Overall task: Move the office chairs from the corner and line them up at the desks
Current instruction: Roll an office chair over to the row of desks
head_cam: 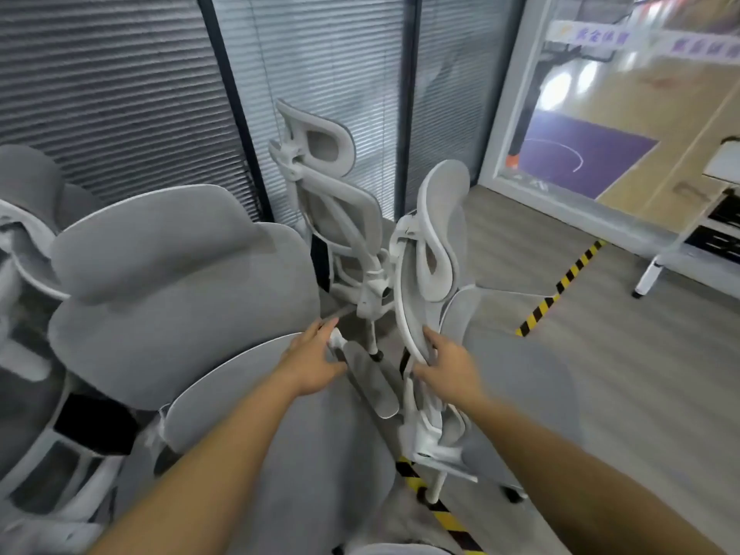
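Head view: chairs (168, 282) crowd the corner at left and centre of the frame, against the blinds (120, 94); none stands at the desk (650, 274), right edge. Our left hand (314, 364) curls round the tip of an armrest (370, 382); our right hand (450, 368) pinches the rim of a backrest (404, 310), centre. Step, as we judge it: freeing one chair from the cluster; the next move calls for a pull toward lower right, across the tape (560, 286), without snagging neighbouring arms.

Both bare forearms reach forward, hands side by side.
Left hand (312, 364): fingers curled over armrest (372, 378) tip. Right hand (450, 368): pinches backrest rim (401, 306), thumb below fingers.
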A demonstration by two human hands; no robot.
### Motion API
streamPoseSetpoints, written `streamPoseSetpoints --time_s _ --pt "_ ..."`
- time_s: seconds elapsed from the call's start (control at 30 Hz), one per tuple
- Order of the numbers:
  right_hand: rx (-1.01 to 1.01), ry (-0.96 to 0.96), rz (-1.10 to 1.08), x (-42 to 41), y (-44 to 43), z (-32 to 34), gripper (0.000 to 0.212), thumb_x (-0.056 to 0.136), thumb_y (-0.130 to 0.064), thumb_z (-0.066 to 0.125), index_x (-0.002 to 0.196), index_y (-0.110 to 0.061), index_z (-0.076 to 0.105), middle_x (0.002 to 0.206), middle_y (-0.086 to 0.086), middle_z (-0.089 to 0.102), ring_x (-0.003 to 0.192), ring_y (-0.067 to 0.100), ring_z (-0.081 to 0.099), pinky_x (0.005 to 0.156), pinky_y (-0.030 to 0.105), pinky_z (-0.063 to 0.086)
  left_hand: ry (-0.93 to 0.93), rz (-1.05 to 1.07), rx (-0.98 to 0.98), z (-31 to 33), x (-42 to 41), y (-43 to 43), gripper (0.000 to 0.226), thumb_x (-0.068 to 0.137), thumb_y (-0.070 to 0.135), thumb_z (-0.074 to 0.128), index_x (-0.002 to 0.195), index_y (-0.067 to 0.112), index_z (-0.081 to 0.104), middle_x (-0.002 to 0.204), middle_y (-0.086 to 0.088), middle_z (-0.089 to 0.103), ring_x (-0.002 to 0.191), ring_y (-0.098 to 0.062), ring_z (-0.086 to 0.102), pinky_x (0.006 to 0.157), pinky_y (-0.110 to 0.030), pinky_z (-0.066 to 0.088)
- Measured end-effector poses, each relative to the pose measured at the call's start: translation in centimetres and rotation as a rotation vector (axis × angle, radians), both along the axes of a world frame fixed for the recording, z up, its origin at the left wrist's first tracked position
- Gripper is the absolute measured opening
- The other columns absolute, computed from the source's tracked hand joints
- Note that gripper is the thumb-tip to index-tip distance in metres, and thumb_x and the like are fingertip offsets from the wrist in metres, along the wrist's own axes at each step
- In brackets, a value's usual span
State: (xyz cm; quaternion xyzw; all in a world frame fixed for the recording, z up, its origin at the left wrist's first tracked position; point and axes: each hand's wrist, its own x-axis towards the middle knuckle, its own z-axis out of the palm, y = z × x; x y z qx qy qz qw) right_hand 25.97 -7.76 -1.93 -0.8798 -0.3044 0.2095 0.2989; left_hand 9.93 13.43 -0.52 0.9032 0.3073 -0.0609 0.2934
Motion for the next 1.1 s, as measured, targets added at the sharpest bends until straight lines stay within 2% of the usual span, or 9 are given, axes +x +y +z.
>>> streamPoseSetpoints --time_s 0.13,0.23,0.33,0.63,0.77,0.9,0.93,1.03,1.1 --pt "-0.038 0.057 -0.062 0.5 -7.0 0.4 0.067 0.082 -0.03 0.07 0.143 -0.035 0.044 0.132 -0.005 0.058 0.116 0.012 0.057 0.085 0.023 0.046 -0.074 -0.107 -0.025 -0.2 2.7 -0.8 0.093 0.074 0.039 0.07 0.153 0.028 0.022 0.162 0.0 0.015 0.146 -0.027 0.024 0.116 -0.042 0.026" --pt "-0.126 0.001 -0.132 0.6 -11.8 1.3 0.053 0.086 -0.036 0.068 0.136 -0.036 0.051 0.124 -0.005 0.063 0.114 0.013 0.059 0.088 0.029 0.047 -0.114 -0.167 -0.015 0.3 6.1 -0.3 0.092 0.076 0.034 0.075 0.153 0.026 0.024 0.161 -0.001 0.02 0.144 -0.029 0.028 0.116 -0.042 0.027" --pt "-0.23 -0.13 -0.231 -0.4 -14.9 2.1 0.054 0.089 -0.032 0.062 0.141 -0.032 0.045 0.132 -0.001 0.058 0.116 0.021 0.058 0.089 0.036 0.048 -0.183 -0.206 -0.062 1.2 9.6 -0.2 0.091 0.079 0.027 0.076 0.153 0.029 0.023 0.161 -0.001 0.019 0.143 -0.029 0.028 0.115 -0.046 0.029" --pt "0.036 -0.493 -0.301 -0.7 -12.7 3.3 0.048 0.088 -0.035 0.067 0.131 -0.019 0.057 0.127 0.003 0.063 0.115 0.025 0.057 0.097 0.043 0.048 -0.304 -0.419 0.098 4.0 18.4 -4.1 0.079 0.084 0.027 0.073 0.151 0.026 0.03 0.16 -0.005 0.019 0.146 -0.029 0.02 0.117 -0.042 0.02" --pt "0.081 -0.6 -0.286 2.2 -16.8 -0.1 0.03 0.092 -0.041 0.06 0.114 -0.023 0.067 0.103 -0.001 0.065 0.092 0.026 0.059 0.074 0.045 0.051 -0.339 -0.464 0.152 4.9 20.7 -7.3 0.061 0.082 0.026 0.074 0.138 0.016 0.052 0.153 -0.007 0.035 0.14 -0.027 0.029 0.115 -0.039 0.023" --pt "0.104 -0.679 -0.197 5.3 -21.9 -0.1 0.034 0.093 -0.046 0.056 0.114 -0.022 0.069 0.098 -0.001 0.065 0.087 0.025 0.059 0.069 0.04 0.05 -0.394 -0.459 0.076 5.0 21.8 -9.1 0.034 0.08 0.027 0.078 0.11 0.014 0.069 0.12 -0.004 0.062 0.11 -0.02 0.057 0.101 -0.04 0.045" --pt "0.099 -0.694 -0.195 6.4 -23.3 0.0 0.036 0.093 -0.047 0.055 0.114 -0.022 0.07 0.096 -0.001 0.065 0.085 0.024 0.058 0.068 0.039 0.049 -0.415 -0.44 0.037 5.0 21.7 -9.5 0.028 0.08 0.025 0.078 0.106 0.016 0.07 0.113 0.001 0.063 0.104 -0.016 0.058 0.097 -0.037 0.047" --pt "0.116 -0.66 -0.213 9.0 -27.6 0.2 0.04 0.093 -0.053 0.051 0.111 -0.024 0.072 0.093 -0.007 0.064 0.083 0.019 0.055 0.072 0.036 0.043 -0.45 -0.393 -0.003 4.3 20.6 -11.4 0.03 0.079 0.022 0.08 0.107 0.022 0.069 0.108 0.009 0.061 0.101 -0.008 0.053 0.085 -0.005 0.037" --pt "0.144 -0.6 -0.245 10.4 -30.7 -0.1 0.042 0.091 -0.057 0.051 0.111 -0.026 0.072 0.095 -0.011 0.063 0.086 0.015 0.054 0.08 0.037 0.041 -0.446 -0.403 0.0 3.3 20.3 -13.2 0.036 0.073 0.026 0.084 0.106 0.026 0.068 0.104 0.014 0.06 0.101 -0.005 0.051 0.084 -0.001 0.035"
